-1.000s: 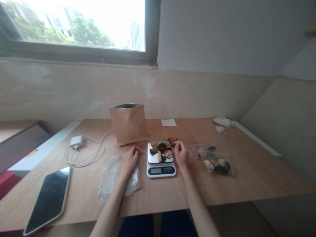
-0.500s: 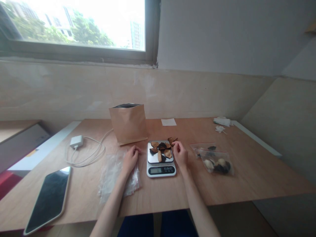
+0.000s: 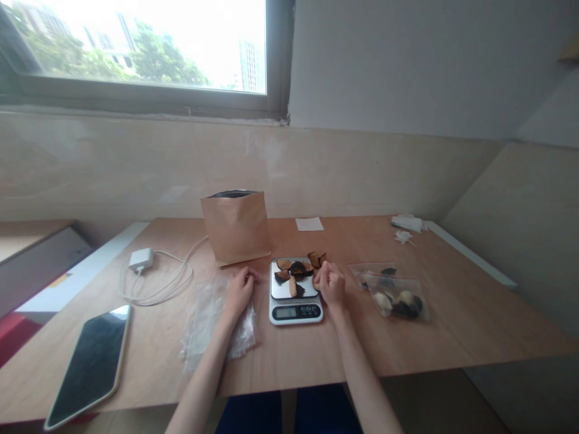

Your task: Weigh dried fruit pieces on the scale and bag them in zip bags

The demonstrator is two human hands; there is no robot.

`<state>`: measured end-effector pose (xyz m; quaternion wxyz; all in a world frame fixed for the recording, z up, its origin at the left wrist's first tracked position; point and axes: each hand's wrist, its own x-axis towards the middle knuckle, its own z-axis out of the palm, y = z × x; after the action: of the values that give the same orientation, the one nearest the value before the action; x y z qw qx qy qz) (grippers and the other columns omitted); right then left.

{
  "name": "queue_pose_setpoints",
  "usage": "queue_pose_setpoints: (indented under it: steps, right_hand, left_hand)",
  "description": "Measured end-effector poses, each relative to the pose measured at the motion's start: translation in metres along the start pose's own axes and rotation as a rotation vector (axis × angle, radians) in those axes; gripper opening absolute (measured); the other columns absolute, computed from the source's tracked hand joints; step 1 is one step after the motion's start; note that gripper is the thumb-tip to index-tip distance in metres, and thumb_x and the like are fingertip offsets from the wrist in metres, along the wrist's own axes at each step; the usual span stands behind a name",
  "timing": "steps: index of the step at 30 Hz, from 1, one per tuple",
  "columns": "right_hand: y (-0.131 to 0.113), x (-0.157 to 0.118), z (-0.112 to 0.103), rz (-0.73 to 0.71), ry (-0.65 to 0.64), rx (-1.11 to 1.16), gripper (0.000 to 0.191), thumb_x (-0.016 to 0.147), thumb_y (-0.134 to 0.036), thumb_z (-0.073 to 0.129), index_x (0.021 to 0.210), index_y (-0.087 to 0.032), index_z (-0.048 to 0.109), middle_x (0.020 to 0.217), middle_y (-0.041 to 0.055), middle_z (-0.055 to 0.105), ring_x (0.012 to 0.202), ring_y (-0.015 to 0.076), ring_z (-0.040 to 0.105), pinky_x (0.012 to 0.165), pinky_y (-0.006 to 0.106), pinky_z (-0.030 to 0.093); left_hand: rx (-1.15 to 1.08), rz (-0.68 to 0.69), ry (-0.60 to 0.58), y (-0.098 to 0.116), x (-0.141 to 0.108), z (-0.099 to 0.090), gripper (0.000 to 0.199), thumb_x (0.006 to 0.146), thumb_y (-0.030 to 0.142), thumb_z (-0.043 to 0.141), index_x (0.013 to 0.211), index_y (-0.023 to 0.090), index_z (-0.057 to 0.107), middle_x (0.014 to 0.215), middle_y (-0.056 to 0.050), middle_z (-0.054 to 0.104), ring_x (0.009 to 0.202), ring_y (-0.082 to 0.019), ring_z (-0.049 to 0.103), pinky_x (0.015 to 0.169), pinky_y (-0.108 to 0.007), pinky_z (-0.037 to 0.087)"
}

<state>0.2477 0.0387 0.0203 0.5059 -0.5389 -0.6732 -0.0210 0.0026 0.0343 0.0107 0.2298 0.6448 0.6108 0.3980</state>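
On a plywood table [image 3: 452, 319], one digital kitchen scale [image 3: 295, 311] set at centre, with about eight dried slices [image 3: 294, 271], dark-skinned with tan faces, spread flat across its steel tray [image 3: 278, 292]. Right hand [image 3: 330, 284] bunched closed at the tray's 3 o'clock edge, right against the slices; anything pinched inside hidden, so no telling. Left hand [image 3: 240, 292] at 9 o'clock, loosely curled, apart from the scale, nothing visibly held, laid on one crumpled clear plastic bag [image 3: 212, 325]. One kraft pouch [image 3: 236, 229] propped upright at 11 o'clock, open at the top; two zip bags [image 3: 393, 298] of dark and pale pieces laid at 3 o'clock; one tablet [image 3: 88, 367] left at 8 o'clock.
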Motion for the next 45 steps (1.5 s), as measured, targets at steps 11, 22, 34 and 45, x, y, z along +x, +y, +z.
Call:
queue_pose_setpoints:
  steps: [11, 22, 34, 45]
  right_hand:
    - [0.009, 0.003, -0.003, 0.15, 0.123, -0.168, 0.055, 0.095, -0.029, 0.02, 0.056, -0.019, 0.057, 0.063, 0.0067, 0.061, 0.066, 0.0188, 0.052, 0.078, 0.033, 0.035]
    - [0.019, -0.004, 0.008, 0.155, -0.257, -0.4, 0.038, 0.083, -0.015, 0.042, 0.116, -0.024, 0.057, 0.129, 0.0124, 0.042, 0.109, 0.0278, 0.044, 0.087, 0.041, 0.035]
    - [0.01, -0.001, -0.001, 0.364, -0.213, -0.533, 0.017, 0.082, -0.026, 0.054, 0.094, -0.022, 0.064, 0.111, 0.0124, 0.052, 0.102, 0.0275, 0.044, 0.081, 0.037, 0.032]
    - [0.026, -0.007, 0.004, 0.177, -0.182, -0.551, 0.029, 0.081, -0.027, 0.055, 0.11, -0.026, 0.06, 0.114, 0.0141, 0.049, 0.095, 0.0285, 0.045, 0.075, 0.039, 0.034]
  left_hand:
    - [-0.008, 0.013, 0.006, -0.002, 0.001, 0.001, 0.018, 0.076, 0.023, 0.035, 0.073, 0.02, 0.052, 0.074, -0.003, 0.062, 0.075, -0.018, 0.058, 0.071, -0.03, 0.042]
    - [-0.011, 0.011, 0.006, -0.001, 0.0, 0.001, 0.019, 0.076, 0.023, 0.034, 0.073, 0.02, 0.052, 0.074, -0.003, 0.062, 0.075, -0.018, 0.058, 0.072, -0.03, 0.042]
    - [0.004, 0.003, -0.007, -0.002, 0.0, 0.001, 0.018, 0.077, 0.024, 0.034, 0.073, 0.021, 0.051, 0.077, -0.003, 0.062, 0.077, -0.019, 0.058, 0.073, -0.031, 0.042]
    - [0.006, -0.016, -0.012, 0.002, 0.0, -0.001, 0.017, 0.076, 0.023, 0.035, 0.074, 0.021, 0.052, 0.076, -0.003, 0.063, 0.077, -0.019, 0.058, 0.073, -0.031, 0.043]
